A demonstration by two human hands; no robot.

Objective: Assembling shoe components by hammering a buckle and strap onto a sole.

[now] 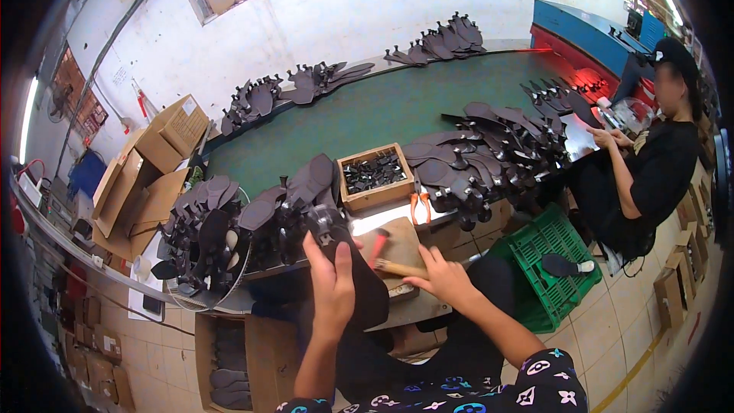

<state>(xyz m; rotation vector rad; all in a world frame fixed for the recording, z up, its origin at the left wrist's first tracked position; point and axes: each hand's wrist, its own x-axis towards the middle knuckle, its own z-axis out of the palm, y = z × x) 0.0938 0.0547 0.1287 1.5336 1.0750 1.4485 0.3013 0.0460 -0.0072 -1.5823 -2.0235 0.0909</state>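
green crate, cardboard boxes, wooden tray of dark parts

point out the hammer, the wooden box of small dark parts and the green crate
hammer (397, 267): head view, on the wooden handle under the right hand.
wooden box (380, 197): head view, on its front wall.
green crate (547, 243): head view, on its rim.

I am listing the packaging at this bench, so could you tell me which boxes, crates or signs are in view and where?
Open brown cartons: stacked at the table's left end.
Wooden tray: on the green table, square, holds small dark parts.
Green crate: on the floor to the right, latticed plastic.
Brown boxes: on the floor, far right.
Wall poster: far left, reddish.
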